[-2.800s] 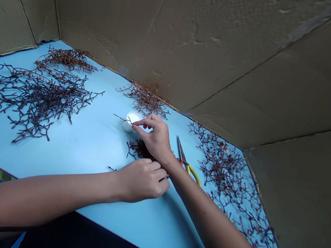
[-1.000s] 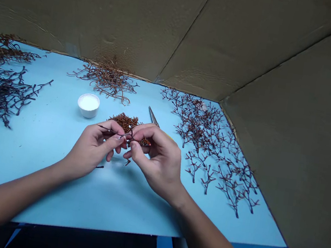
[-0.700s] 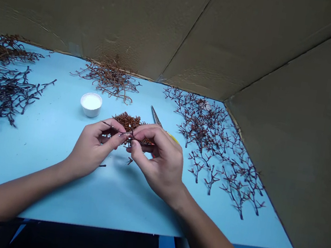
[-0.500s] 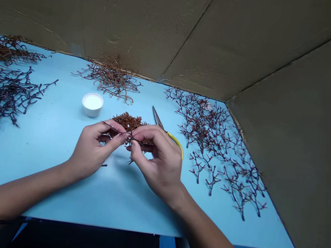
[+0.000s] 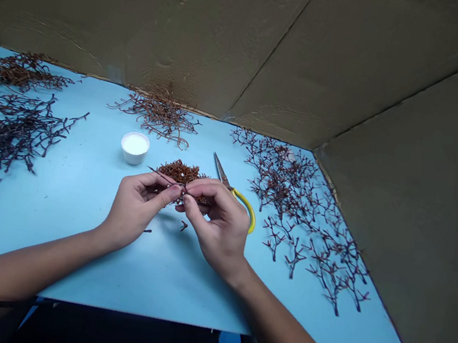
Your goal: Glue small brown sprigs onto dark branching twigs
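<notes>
My left hand (image 5: 137, 210) and my right hand (image 5: 218, 222) meet above the table, their fingertips pinching a thin dark twig (image 5: 169, 181) from either side. The twig's far end sticks out to the upper left. Just behind and partly under my fingers lies a small heap of fine reddish-brown twigs (image 5: 181, 173). Scissors with yellow handles (image 5: 232, 190) lie beyond my right hand, which hides part of the handles. A white cup of white liquid or paste (image 5: 134, 147) stands beyond my left hand, apart from it.
The blue tabletop (image 5: 68, 268) is backed by cardboard walls (image 5: 149, 16). Loose dark branching twigs (image 5: 1, 143) lie at the left and more (image 5: 295, 216) at the right. Brown twig piles (image 5: 159, 118) lie along the back edge. Small twig bits (image 5: 183, 226) lie below my hands.
My right hand has left the white cup and joined my left hand on the twig over the heap. The view has turned right, and the scissors now show more fully.
</notes>
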`<state>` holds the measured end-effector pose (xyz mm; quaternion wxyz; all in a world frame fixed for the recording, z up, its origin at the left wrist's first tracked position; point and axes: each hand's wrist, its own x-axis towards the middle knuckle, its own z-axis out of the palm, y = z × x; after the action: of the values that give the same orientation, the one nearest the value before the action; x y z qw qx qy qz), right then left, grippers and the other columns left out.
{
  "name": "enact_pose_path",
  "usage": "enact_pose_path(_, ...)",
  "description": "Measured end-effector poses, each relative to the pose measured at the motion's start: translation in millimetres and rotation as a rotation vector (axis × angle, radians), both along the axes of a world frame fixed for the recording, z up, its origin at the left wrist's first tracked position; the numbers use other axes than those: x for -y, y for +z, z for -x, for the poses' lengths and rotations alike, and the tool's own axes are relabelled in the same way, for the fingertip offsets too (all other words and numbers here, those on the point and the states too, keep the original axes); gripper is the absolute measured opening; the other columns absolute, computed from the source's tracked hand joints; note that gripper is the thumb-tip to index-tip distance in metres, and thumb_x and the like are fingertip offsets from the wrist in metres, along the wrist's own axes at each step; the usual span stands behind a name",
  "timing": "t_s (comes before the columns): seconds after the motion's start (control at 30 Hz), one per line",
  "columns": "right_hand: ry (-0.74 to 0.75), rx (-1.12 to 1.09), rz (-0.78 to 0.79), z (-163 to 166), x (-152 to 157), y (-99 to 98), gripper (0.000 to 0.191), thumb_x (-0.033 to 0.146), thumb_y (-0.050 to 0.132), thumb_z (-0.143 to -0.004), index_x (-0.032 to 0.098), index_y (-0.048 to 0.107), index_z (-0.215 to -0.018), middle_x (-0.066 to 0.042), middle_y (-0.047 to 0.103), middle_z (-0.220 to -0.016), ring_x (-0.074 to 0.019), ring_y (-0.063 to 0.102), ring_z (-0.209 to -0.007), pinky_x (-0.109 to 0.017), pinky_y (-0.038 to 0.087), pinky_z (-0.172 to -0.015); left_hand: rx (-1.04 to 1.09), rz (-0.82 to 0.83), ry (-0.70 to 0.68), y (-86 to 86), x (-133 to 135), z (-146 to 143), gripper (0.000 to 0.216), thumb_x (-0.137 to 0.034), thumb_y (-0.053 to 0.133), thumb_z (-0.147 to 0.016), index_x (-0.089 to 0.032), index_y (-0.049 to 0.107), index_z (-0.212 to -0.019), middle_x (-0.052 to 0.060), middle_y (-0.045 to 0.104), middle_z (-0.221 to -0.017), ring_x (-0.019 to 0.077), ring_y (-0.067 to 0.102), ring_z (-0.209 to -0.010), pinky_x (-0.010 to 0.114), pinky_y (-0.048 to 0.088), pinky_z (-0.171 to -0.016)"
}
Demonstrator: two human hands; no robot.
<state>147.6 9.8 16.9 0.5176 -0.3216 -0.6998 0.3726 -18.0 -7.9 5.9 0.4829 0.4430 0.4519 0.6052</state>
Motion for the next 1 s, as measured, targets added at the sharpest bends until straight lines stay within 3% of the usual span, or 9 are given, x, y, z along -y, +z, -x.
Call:
enact_pose_path(0.2, -0.037, -0.081, 0.136, -5.7, -5.8, 5.2, 0.009, 0.029, 0.077, -0.097, 0.022, 0.071, -0.096, -0.005, 0.073, -0.101, -0.0162, 0.072, -0.081, -0.031, 0.068, -0.071, 0.028, -0.013, -0.1, 2.9, -3.3, 7.3, 0.019, -0.036, 0.08, -0.092, -0.018, 0.074, -0.095, -0.001, 0.069, -0.077, 0.0089, 0.056, -0.056, 0.02, 0.048, -0.05)
enact_pose_path(0.43, -0.249, 0.052, 0.062, -33.7, -23.9, 9.1, 0.001, 0.023, 0.081, -0.09, 0.024, 0.08, -0.09, -0.002, 0.073, -0.089, -0.0144, 0.066, -0.077, -0.027, 0.052, -0.064, -0.395, -0.075, -0.175, 2.9, -5.7, 12.0, 0.007, -0.026, 0.074, -0.094, -0.02, 0.075, -0.091, 0.0, 0.073, -0.081, 0.012, 0.065, -0.071, 0.022, 0.049, -0.061)
enact_pose_path(0.63, -0.222, 0.034, 0.091, -32.9, -20.5, -0.9, 0.001, 0.024, 0.081, -0.09, 0.024, 0.081, -0.09, -0.001, 0.074, -0.088, -0.0142, 0.066, -0.074, -0.028, 0.05, -0.062, -0.558, -0.16, -0.187, -4.0, -7.8, 14.1, 0.007, -0.026, 0.072, -0.097, -0.02, 0.074, -0.093, 0.0, 0.073, -0.08, 0.0123, 0.064, -0.068, 0.024, 0.048, -0.059)
enact_pose_path(0.73, -0.222, 0.006, 0.108, -33.9, -21.9, -3.5, 0.009, 0.025, 0.081, -0.091, 0.025, 0.081, -0.099, 0.0, 0.072, -0.087, -0.0136, 0.064, -0.074, -0.029, 0.05, -0.064, -0.765, -0.278, -0.265, -4.9, -13.8, 22.8, 0.005, -0.022, 0.07, -0.098, -0.02, 0.075, -0.098, 0.001, 0.076, -0.088, 0.0136, 0.065, -0.073, 0.026, 0.048, -0.063)
enact_pose_path(0.83, -0.228, -0.034, 0.144, -37.5, -27.4, -4.6, 0.015, 0.027, 0.078, -0.092, 0.025, 0.082, -0.106, 0.001, 0.069, -0.086, -0.0134, 0.06, -0.073, -0.03, 0.049, -0.067, -0.937, -0.411, -0.366, -6.0, -17.2, 30.5, 0.011, -0.02, 0.067, -0.1, -0.02, 0.075, -0.106, 0.005, 0.079, -0.101, 0.018, 0.07, -0.087, 0.032, 0.053, -0.078)
enact_pose_path(1.0, -0.221, -0.074, 0.205, -39.8, -30.9, -4.1, 0.015, 0.034, 0.079, -0.09, 0.024, 0.083, -0.1, 0.0, 0.068, -0.085, -0.0132, 0.056, -0.071, -0.028, 0.046, -0.061, -1.156, -0.509, -0.549, -14.5, -10.0, 22.9, 0.021, -0.03, 0.062, -0.105, -0.021, 0.076, -0.119, 0.01, 0.078, -0.112, 0.0261, 0.07, -0.103, 0.04, 0.054, -0.09)
